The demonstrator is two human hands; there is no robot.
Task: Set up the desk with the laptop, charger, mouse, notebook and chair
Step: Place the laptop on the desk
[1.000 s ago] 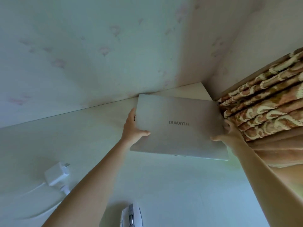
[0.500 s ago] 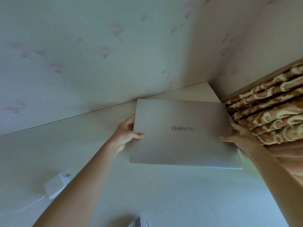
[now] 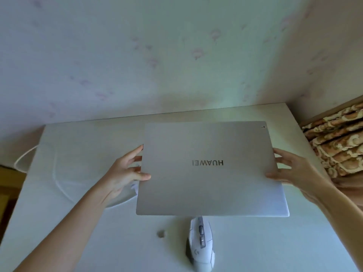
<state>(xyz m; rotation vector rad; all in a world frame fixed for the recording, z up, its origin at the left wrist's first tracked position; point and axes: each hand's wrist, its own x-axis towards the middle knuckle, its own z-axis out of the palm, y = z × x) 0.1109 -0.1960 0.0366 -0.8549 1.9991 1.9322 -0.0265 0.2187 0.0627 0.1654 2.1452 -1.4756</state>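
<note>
Closed laptop (image 3: 212, 169) gripped at its side edges by left hand (image 3: 122, 174) and right hand (image 3: 292, 170); mouse (image 3: 201, 248) on the surface (image 3: 78, 232) below, between the wrists.

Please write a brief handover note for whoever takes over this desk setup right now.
Left hand and right hand: each has a grip on a side edge of the closed laptop.
Laptop: over the white desk, logo upside down to the camera; whether it rests on the desk is unclear.
Mouse: on the desk, nearer the camera than the laptop.
Charger cable: looped left of the laptop.
Left: place and open laptop, plug in. Notebook and chair not in view.
</note>
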